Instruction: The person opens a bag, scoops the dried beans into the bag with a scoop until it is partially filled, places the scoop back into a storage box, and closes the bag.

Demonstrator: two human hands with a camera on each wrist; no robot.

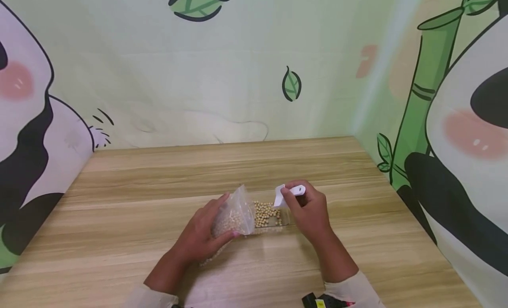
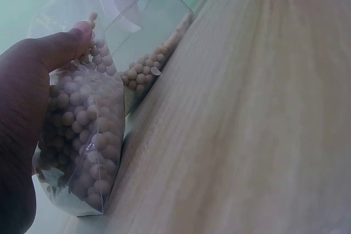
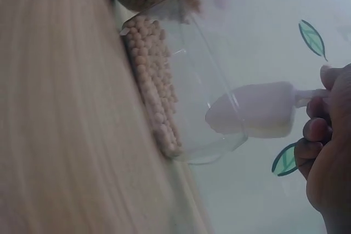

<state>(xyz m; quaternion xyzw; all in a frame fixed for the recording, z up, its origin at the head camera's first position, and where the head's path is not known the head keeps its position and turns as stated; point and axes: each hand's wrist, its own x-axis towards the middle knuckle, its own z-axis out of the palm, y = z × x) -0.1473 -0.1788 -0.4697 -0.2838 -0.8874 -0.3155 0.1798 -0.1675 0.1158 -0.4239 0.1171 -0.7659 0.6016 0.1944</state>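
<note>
My left hand (image 1: 198, 237) grips a clear plastic bag (image 1: 242, 211) of round beige beans, its thumb across the front. The bag leans with its mouth over the left end of a clear rectangular box (image 1: 263, 229). A layer of beans (image 3: 145, 64) covers much of the box floor. My right hand (image 1: 315, 213) pinches the handle of a small white scoop (image 1: 280, 197) above the box's right end. In the right wrist view the scoop's tip points down into the box opening, above the beans. No beans show in the scoop.
The box stands on a wood-grain table (image 1: 119, 202). Behind the table rises a pale green wall (image 1: 238, 78) printed with leaves, with printed pandas at both sides. A black device (image 1: 317, 301) sits by the right sleeve.
</note>
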